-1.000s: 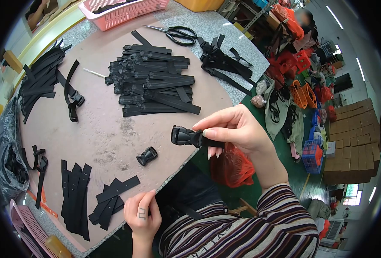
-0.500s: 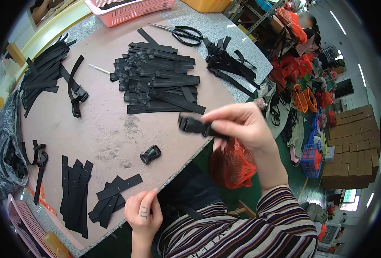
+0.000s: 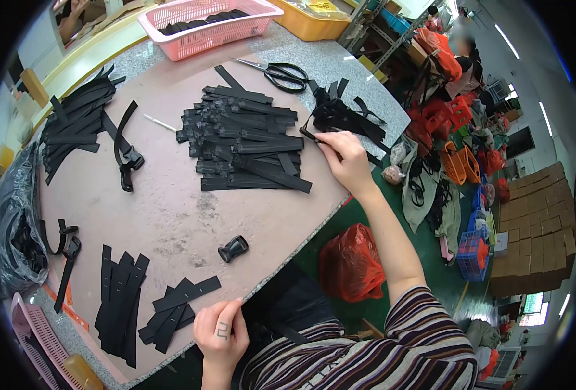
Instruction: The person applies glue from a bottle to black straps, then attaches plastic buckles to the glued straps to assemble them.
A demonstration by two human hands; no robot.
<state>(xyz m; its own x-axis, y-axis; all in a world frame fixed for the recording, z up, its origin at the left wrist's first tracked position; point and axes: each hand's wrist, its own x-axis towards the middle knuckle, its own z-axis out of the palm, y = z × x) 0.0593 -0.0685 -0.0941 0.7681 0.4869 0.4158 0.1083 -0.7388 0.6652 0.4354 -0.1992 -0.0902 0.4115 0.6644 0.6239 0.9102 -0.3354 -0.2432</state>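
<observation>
My right hand is reached out to the table's right side, its fingers closed on a small black buckle piece beside a heap of buckled straps. Curled at the table's front edge is my left hand, and whether its fingers hold anything is hidden. Just right of it, short black straps lie crossed. A loose black buckle rests on the pinkish mat. The large pile of black straps lies left of my right hand.
Scissors and a pink basket are at the back. A white stick, more straps and a plastic bag lie to the left. A red bag is below the table. A person is in the distance.
My right hand has moved away from my body, up to the strap heap at the right edge, with the buckle piece. The view has shifted slightly. My left hand stays at the front edge.
</observation>
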